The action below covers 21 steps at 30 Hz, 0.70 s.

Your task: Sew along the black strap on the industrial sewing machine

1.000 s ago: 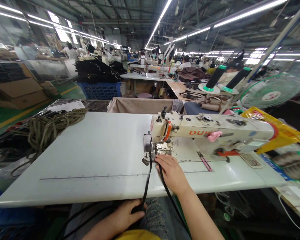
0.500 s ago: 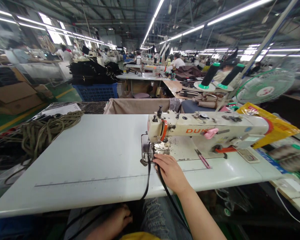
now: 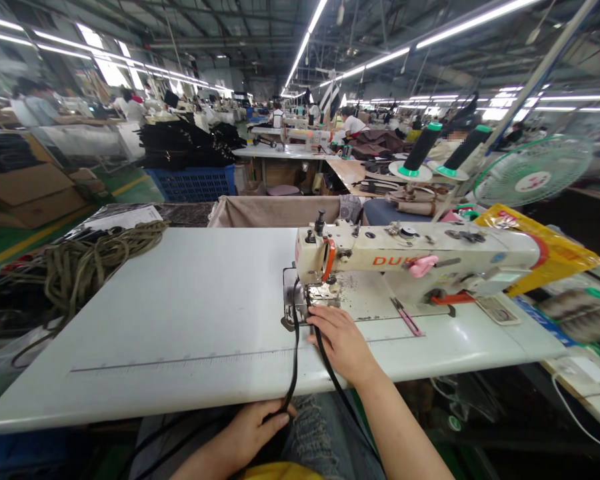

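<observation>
A long black strap [image 3: 296,353] loops through the needle area of the white sewing machine [image 3: 370,260], and both lengths hang over the table's front edge. My right hand [image 3: 337,340] lies beside the presser foot, its fingers closed on the right-hand length of strap at the needle plate. Just below the table edge, my left hand [image 3: 260,427] has its thumb and fingers closed around the left-hand length. Pink-handled thread snips [image 3: 407,317] rest on the machine bed to the right of my right hand.
Olive straps [image 3: 100,260] are heaped at the table's left end. A beige fabric bin [image 3: 280,211] stands behind the table. Black thread cones [image 3: 423,150] and a green fan [image 3: 533,175] rise behind the machine. Other people sit farther back.
My left hand has risen from the lap to the table edge and taken hold of the left length of strap. My right hand has stayed nearly in place.
</observation>
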{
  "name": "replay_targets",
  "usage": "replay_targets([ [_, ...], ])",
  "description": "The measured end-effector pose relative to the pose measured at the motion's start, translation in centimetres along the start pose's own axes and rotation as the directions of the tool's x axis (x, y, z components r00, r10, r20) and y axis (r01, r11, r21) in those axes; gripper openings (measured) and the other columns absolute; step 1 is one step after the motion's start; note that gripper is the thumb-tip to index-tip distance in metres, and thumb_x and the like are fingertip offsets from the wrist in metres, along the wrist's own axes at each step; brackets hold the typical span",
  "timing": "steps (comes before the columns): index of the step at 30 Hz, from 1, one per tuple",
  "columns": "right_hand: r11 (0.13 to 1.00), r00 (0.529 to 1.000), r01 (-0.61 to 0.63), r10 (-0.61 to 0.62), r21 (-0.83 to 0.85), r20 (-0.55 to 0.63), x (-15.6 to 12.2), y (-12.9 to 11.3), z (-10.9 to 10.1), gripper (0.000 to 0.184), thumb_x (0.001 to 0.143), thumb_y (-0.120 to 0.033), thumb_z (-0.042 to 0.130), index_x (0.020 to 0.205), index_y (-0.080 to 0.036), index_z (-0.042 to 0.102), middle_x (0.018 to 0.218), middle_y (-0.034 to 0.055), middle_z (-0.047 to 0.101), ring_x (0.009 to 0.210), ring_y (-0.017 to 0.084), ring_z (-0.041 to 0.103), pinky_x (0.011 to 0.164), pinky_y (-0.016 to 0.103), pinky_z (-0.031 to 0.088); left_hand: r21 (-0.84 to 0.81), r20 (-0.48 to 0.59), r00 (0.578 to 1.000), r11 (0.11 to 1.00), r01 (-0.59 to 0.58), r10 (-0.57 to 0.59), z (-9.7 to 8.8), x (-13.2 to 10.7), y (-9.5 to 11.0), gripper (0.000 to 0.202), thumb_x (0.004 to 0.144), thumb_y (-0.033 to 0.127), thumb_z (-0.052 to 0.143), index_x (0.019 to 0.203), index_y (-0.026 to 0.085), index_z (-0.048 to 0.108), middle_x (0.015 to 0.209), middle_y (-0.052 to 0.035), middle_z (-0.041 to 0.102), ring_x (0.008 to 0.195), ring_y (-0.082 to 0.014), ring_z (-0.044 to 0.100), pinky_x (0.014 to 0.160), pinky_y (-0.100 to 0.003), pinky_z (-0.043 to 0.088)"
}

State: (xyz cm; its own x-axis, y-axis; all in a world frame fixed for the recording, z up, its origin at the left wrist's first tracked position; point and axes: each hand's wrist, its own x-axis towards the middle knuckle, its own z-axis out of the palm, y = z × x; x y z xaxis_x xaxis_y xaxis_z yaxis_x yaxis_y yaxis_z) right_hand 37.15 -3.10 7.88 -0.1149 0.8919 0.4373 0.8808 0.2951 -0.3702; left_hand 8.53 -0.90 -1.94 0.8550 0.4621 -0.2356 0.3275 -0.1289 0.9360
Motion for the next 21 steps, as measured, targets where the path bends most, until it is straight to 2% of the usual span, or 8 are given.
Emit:
replay_targets([
  [2, 1.000, 1.000, 0.004, -0.004, 0.000, 0.006, 0.0, -0.1, -0.2, 0.030, 0.100, -0.029, 0.074, 0.128, -0.022, 0.070, 0.144, 0.0105, 0.066, 0.137, 0.030, 0.059, 0.117, 0.055, 0.045, 0.000, 0.007, 1.000, 1.000, 0.003, -0.003, 0.0, 0.1, -0.2, 0.044, 0.104, 0.053, 0.049, 0.109, 0.021, 0.079, 0.116, -0.0052, 0.079, 0.116, -0.0258, 0.069, 0.108, -0.033, 0.049],
  [4, 1.000, 1.000, 0.011, -0.011, -0.001, 0.010, 0.1, -0.1, -0.3, 0.030, 0.101, -0.032, 0.072, 0.129, -0.022, 0.070, 0.144, 0.0114, 0.066, 0.137, 0.030, 0.059, 0.117, 0.055, 0.045, 0.057, -0.005, 1.000, 0.998, 0.026, -0.026, 0.1, 0.1, -1.4, 0.042, 0.103, 0.049, 0.049, 0.103, 0.020, 0.079, 0.109, -0.0051, 0.079, 0.110, -0.0249, 0.070, 0.101, -0.031, 0.051],
  [8, 1.000, 1.000, 0.013, -0.013, -0.004, 0.019, 0.0, -0.4, -0.7, 0.030, 0.105, -0.038, 0.065, 0.130, -0.022, 0.070, 0.145, 0.0122, 0.065, 0.139, 0.029, 0.058, 0.118, 0.054, 0.044, 0.215, -0.006, 0.992, 0.969, 0.126, -0.128, 0.3, 0.1, -4.6, 0.032, 0.099, 0.039, 0.053, 0.098, 0.020, 0.078, 0.106, -0.0056, 0.078, 0.108, -0.0245, 0.069, 0.098, -0.031, 0.049],
  [11, 1.000, 0.999, 0.021, -0.021, -0.009, 0.031, 0.0, -0.6, -1.0, 0.031, 0.106, -0.039, 0.062, 0.131, -0.022, 0.070, 0.146, 0.0123, 0.065, 0.141, 0.029, 0.056, 0.120, 0.054, 0.042, 0.322, -0.008, 0.977, 0.924, 0.206, -0.215, 0.3, -0.1, -6.0, 0.026, 0.096, 0.033, 0.054, 0.094, 0.020, 0.077, 0.107, -0.0066, 0.075, 0.106, -0.0242, 0.067, 0.096, -0.032, 0.048],
  [15, 0.999, 0.999, 0.035, -0.035, -0.013, 0.033, 0.0, -0.8, -1.0, 0.033, 0.105, -0.040, 0.062, 0.132, -0.022, 0.069, 0.146, 0.0125, 0.065, 0.140, 0.028, 0.056, 0.122, 0.053, 0.040, 0.448, -0.024, 0.946, 0.843, 0.298, -0.322, 0.2, -0.3, -6.3, 0.024, 0.093, 0.030, 0.056, 0.082, 0.019, 0.074, 0.103, -0.0080, 0.073, 0.101, -0.0266, 0.066, 0.090, -0.037, 0.048],
  [21, 0.999, 0.999, 0.034, -0.033, -0.019, 0.040, -0.2, -0.8, -1.0, 0.034, 0.106, -0.040, 0.060, 0.134, -0.022, 0.069, 0.146, 0.0123, 0.064, 0.142, 0.028, 0.055, 0.123, 0.054, 0.039, 0.503, -0.038, 0.914, 0.782, 0.367, -0.405, -0.1, -0.5, -6.0, 0.016, 0.084, 0.024, 0.064, 0.072, 0.019, 0.072, 0.101, -0.0130, 0.073, 0.101, -0.0340, 0.067, 0.092, -0.048, 0.049],
])
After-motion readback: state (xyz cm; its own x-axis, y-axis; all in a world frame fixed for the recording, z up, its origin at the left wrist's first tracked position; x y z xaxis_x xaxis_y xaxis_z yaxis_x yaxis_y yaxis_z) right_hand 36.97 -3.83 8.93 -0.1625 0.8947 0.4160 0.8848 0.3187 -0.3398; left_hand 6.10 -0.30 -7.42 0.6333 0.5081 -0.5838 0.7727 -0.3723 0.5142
